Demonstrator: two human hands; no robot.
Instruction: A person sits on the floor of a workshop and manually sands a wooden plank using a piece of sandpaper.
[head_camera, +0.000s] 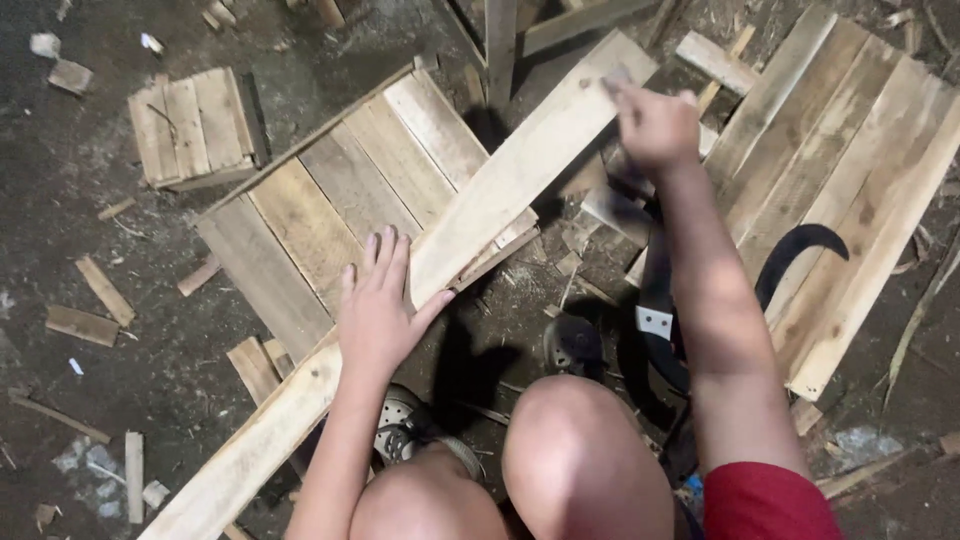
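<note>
1. Left hand (378, 305) lies flat with fingers spread, palm down, pressing on a long pale plank (500, 190) where it crosses the slatted panel (300, 225).
2. The long pale plank runs diagonally from bottom left to top centre, resting on top of the slatted panel and on the dirt floor (60, 200).
3. Right hand (655, 122) is closed near the plank's upper end, just beside its right edge; it is motion-blurred, so cannot tell what, if anything, it grips.
4. Bare knees (575, 440) show at the bottom of the frame, with a grey shoe (400, 425) below the left hand, beside the plank.
5. A second, bigger pallet panel (850, 170) lies at right, well apart from the left hand.
6. A small slatted wooden block (195, 125) sits at upper left on the floor.
7. Loose wood scraps (95, 300) are scattered on the left side of the floor.
8. A dark curved object (800, 245) lies over the right panel's edge, near the right forearm; its kind is unclear.
</note>
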